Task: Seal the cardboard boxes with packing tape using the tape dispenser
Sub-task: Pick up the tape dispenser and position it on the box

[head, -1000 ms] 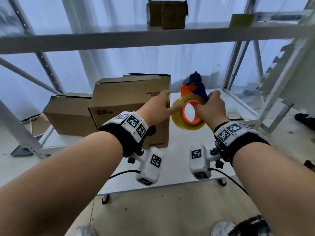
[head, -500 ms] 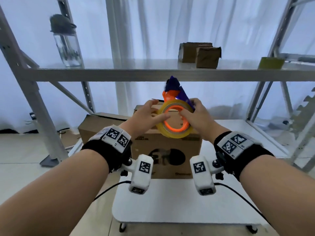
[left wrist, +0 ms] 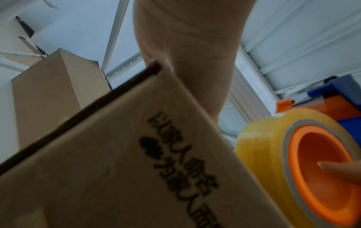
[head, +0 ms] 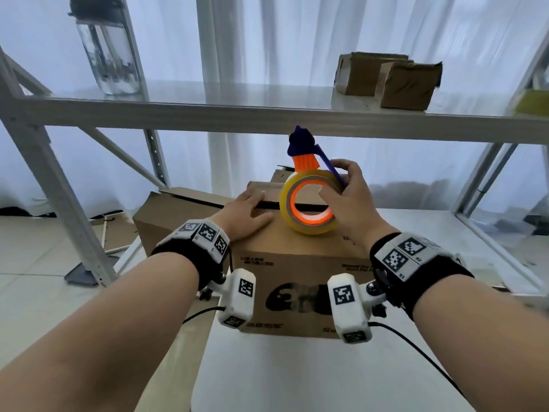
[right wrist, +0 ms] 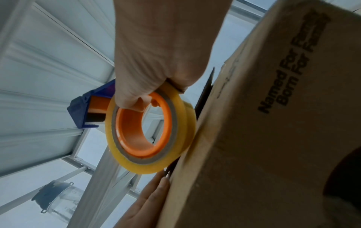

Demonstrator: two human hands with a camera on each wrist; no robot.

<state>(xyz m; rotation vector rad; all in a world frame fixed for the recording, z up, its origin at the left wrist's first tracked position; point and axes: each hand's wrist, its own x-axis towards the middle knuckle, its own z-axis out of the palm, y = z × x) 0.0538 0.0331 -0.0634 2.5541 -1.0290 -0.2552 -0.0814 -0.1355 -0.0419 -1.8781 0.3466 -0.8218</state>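
Observation:
A brown cardboard box [head: 300,263] with dark print stands on the white table, its top flaps lying closed with a dark seam showing. My left hand [head: 246,211] lies flat, fingers straight, on the box top left of the seam. My right hand [head: 344,197] grips the tape dispenser [head: 306,156], blue and orange, with its yellowish tape roll [head: 309,230] resting on the box top. In the right wrist view the thumb hooks into the orange core of the roll [right wrist: 150,162], which touches the box edge [right wrist: 273,138]. The left wrist view shows the roll [left wrist: 259,146] beside the box [left wrist: 126,169].
A second cardboard box [head: 169,215] sits behind and to the left. Just above the dispenser runs a metal shelf [head: 208,114] with two small boxes [head: 386,78] and a clear bottle [head: 107,55]. Rack posts [head: 59,203] stand left and right. White table [head: 297,376] surface lies in front.
My left hand has left the tape roll and now lies flat on the box top. My right hand has lowered the dispenser so the roll rests on the box.

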